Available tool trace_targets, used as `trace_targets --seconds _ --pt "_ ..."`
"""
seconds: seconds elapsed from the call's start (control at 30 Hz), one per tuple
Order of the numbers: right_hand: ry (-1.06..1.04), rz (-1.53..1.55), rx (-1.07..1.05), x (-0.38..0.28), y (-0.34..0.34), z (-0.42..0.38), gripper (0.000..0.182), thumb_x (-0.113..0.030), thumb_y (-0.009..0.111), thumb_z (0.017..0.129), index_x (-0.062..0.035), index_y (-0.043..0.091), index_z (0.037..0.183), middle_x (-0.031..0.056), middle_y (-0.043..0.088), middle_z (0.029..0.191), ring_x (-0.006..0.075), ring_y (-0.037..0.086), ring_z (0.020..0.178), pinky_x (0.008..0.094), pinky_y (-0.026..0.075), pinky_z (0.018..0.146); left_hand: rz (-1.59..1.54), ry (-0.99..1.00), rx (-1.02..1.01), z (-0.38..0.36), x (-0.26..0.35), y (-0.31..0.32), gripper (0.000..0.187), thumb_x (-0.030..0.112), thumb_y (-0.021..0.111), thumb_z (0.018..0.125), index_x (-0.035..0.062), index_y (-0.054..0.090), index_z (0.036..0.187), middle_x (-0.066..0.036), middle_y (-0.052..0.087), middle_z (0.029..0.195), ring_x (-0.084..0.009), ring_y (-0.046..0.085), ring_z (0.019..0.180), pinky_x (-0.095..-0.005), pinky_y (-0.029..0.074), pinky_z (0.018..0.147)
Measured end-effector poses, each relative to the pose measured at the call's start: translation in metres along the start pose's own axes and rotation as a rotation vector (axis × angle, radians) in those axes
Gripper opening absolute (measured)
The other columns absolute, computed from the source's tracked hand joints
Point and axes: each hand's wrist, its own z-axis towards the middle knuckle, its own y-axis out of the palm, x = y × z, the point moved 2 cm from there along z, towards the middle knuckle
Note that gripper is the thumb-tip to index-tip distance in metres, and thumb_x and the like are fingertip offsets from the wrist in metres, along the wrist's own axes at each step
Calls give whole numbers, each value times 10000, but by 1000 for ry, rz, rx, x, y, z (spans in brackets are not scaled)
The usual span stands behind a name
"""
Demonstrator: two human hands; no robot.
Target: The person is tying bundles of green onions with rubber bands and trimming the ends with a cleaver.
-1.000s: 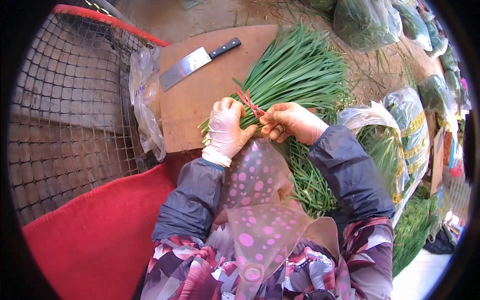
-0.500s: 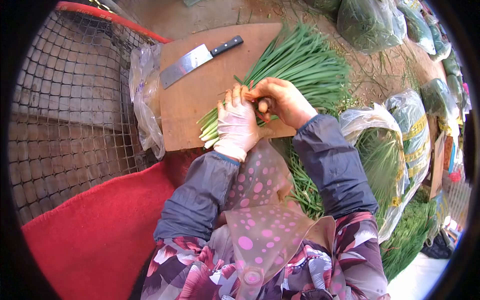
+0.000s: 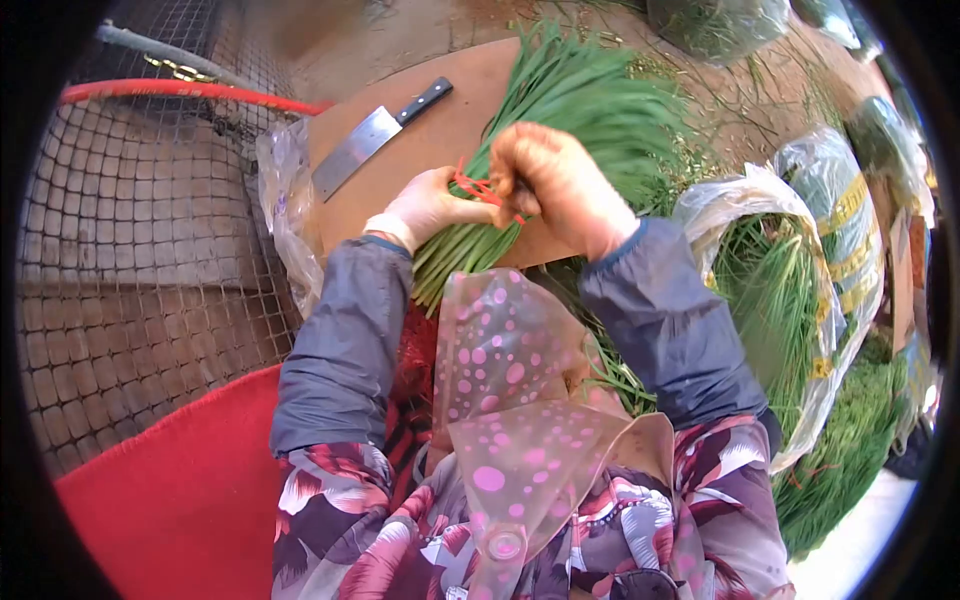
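Observation:
A bundle of long green stalks (image 3: 590, 110) lies across a wooden board (image 3: 350, 110), its cut ends pointing toward my body. My left hand (image 3: 440, 205), in a pale glove, is wrapped round the bundle near its lower end. A red tie (image 3: 474, 186) circles the stalks beside my left fingers. Just right of it, my right hand (image 3: 555, 180) is closed in a fist, with red strands showing at its fingers. A cleaver (image 3: 360, 150) with a black handle rests on the board, left of the bundle.
Netting (image 3: 130, 220) with a red rim stands at the left, above a red cloth (image 3: 200, 490). A clear plastic bag (image 3: 290, 190) hangs by the board's left edge. Bagged greens (image 3: 770, 290) and loose greens (image 3: 840, 470) are at the right.
The bundle has turned so its cut ends point nearer my body. My left hand has moved left and now grips round it; my right hand has risen slightly. The red tie shows more.

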Motion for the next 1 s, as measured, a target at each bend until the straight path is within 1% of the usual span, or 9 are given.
trace_targets --seconds 0.07,0.13,0.2,0.43,0.53,0.73,0.83,0.9,1.0 --pt "-35 116 -1 -18 -15 1 165 -201 559 908 -39 580 886 26 617 746 102 523 528 238 445 523 -281 -39 -93 -8 -12 1 742 314 845 644 -2 539 1242 -112 644 1098 -206 613 1002 -327 474 870" --pt "-43 -132 236 -14 -39 -24 175 -206 568 909 -33 591 927 41 657 824 94 549 548 241 461 548 -448 97 230 -7 -33 0 757 252 841 681 -23 485 1290 -152 580 1216 -223 585 1067 -334 476 886" --pt "6 -237 250 19 -65 -45 175 -221 592 901 -59 603 968 52 678 907 93 617 669 243 490 634 -612 186 268 -26 -14 4 699 73 778 746 31 434 1353 -120 564 1197 -208 540 1110 -330 434 970" --pt "-112 -880 350 103 -37 -30 336 -320 692 790 -54 679 995 149 675 948 286 646 884 354 491 807 -193 294 477 -25 -23 8 305 28 723 788 31 591 1062 -95 628 1048 -167 597 956 -299 509 806" --pt "-94 -922 427 93 -21 -10 272 -253 726 785 -44 680 952 129 666 917 252 642 837 330 499 775 -505 258 485 -21 -32 0 145 -7 615 860 22 600 1001 -77 660 918 -135 619 819 -272 523 722" --pt "-183 -1029 345 72 -7 5 306 -226 764 733 -72 652 973 97 625 829 235 637 806 335 505 749 -440 320 411 -33 -18 -19 66 52 653 826 38 601 864 -78 640 898 -167 608 821 -287 498 758" --pt "-367 -1205 204 59 -5 8 333 -193 753 708 -80 636 998 93 606 814 259 629 804 360 507 736 473 447 401 -38 6 -16 208 189 697 692 13 596 740 -121 555 856 -323 526 907 -395 446 809" --pt "-486 -1401 9 45 2 29 323 -177 703 714 -92 636 1017 112 604 836 310 614 824 399 504 725 508 437 394 -36 28 -7 175 167 674 696 16 599 745 -122 561 868 -325 524 921 -401 443 818" --pt "-190 -1456 -69 47 6 66 388 -223 716 705 -101 647 1068 140 627 930 319 624 899 395 510 774 516 520 443 -47 14 5 105 93 621 695 21 599 768 -128 561 884 -332 520 931 -402 437 827"
